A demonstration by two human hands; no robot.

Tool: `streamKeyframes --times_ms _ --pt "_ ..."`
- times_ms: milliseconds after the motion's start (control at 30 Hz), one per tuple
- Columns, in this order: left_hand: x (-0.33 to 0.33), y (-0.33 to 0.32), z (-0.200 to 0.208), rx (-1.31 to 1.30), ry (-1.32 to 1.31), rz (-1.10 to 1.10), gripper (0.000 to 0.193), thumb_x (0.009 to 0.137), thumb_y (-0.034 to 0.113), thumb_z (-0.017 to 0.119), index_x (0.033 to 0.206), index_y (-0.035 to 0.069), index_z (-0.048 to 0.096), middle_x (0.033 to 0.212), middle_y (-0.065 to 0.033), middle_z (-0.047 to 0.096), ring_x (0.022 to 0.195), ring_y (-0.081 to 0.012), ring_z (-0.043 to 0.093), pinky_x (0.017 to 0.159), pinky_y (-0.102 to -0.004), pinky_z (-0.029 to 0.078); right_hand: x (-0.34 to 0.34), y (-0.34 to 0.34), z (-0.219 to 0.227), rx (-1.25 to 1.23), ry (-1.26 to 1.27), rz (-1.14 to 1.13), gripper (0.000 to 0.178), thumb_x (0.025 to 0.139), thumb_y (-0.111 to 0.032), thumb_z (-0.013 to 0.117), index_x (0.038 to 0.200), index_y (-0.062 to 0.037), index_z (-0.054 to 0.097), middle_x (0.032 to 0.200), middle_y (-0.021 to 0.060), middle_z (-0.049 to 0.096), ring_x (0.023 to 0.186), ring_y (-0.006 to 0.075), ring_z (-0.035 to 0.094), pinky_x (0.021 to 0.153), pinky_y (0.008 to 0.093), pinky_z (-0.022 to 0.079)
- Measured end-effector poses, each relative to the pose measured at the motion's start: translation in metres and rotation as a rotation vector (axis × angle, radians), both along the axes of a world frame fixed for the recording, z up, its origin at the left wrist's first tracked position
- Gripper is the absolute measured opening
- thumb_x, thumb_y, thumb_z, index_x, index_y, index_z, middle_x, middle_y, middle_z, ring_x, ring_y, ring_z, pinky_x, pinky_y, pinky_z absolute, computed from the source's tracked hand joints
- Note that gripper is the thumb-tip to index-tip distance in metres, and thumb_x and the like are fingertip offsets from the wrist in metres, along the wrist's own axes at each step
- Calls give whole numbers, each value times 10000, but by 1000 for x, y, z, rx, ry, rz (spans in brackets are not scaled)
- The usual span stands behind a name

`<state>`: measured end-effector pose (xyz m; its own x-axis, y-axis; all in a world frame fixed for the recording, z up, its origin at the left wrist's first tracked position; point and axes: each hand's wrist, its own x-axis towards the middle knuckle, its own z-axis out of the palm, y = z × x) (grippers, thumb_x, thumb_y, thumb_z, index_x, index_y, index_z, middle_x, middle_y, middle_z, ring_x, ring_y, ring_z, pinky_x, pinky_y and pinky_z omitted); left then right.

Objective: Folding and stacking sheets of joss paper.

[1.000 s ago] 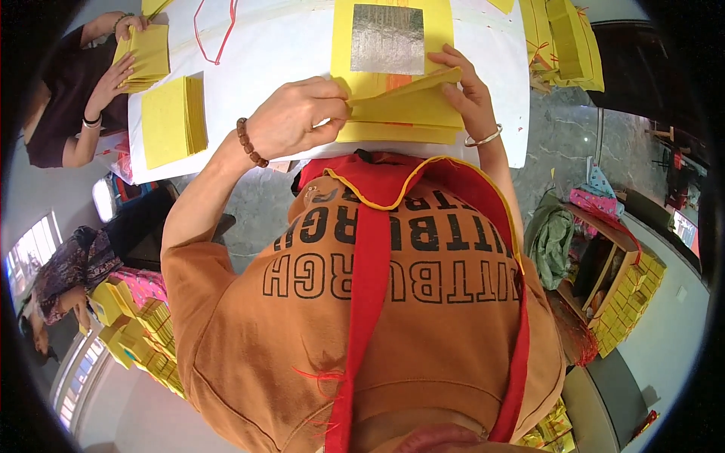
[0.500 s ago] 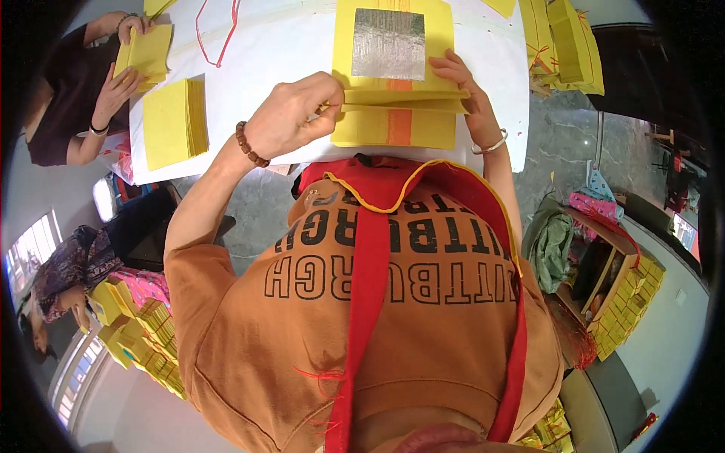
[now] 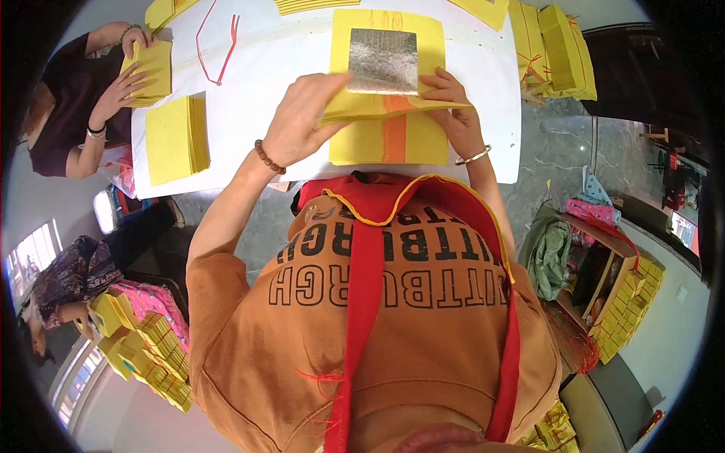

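Yellow paper (image 3: 362, 141), raised fold (image 3: 385, 112) pinched in your left hand (image 3: 305, 115), right hand (image 3: 458, 119) loosely curled at its other end, silver square (image 3: 384, 60) just beyond your fingertips (image 3: 438, 81).

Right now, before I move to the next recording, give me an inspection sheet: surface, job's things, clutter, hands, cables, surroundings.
Surface: white table, marked in places.
Job's things: yellow paper bearing a silver square and an orange stripe; a flap stands raised across it.
Clutter: red cord and a yellow stack left of the work.
Hands: left hand and right hand at opposite ends of the flap.
Cables: nothing seen.
Surroundings: co-worker's hand on yellow papers at left; grey floor; green bag at right.
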<state>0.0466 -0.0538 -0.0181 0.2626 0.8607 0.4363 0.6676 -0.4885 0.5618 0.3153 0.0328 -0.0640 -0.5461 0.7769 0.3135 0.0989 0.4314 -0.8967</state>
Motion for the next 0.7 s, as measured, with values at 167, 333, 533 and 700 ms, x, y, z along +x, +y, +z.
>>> streamKeyframes --times_ms 167,333,533,700 --pt "-1 2 -15 153 249 -46 391 725 159 568 1105 73 604 1131 -76 554 1023 -276 503 876 -363 400 2 0 5 68 -44 47 265 743 -67 655 1004 -106 638 1232 72 547 1265 311 365 1034 388 307" --pt "3 -4 5 271 393 -84 381 714 99 542 1087 56 601 1106 -92 563 992 -275 531 837 -358 433 3 -17 30 325 -289 -28 293 734 -115 642 1024 -157 649 1235 84 533 1241 332 387 1028 436 294" --pt "14 -26 9 177 217 -135 366 704 86 568 1057 -10 587 1073 -157 572 986 -304 552 821 -353 471 9 -34 48 496 -472 -7 258 736 -205 619 991 -183 653 1175 39 566 1171 264 473 985 442 320" --pt "12 -24 12 2 17 -105 288 758 144 598 1002 -8 596 975 -114 622 893 -274 582 735 -344 457 9 -30 55 370 -404 49 226 728 -210 636 948 -156 647 994 2 642 983 187 589 836 348 363"
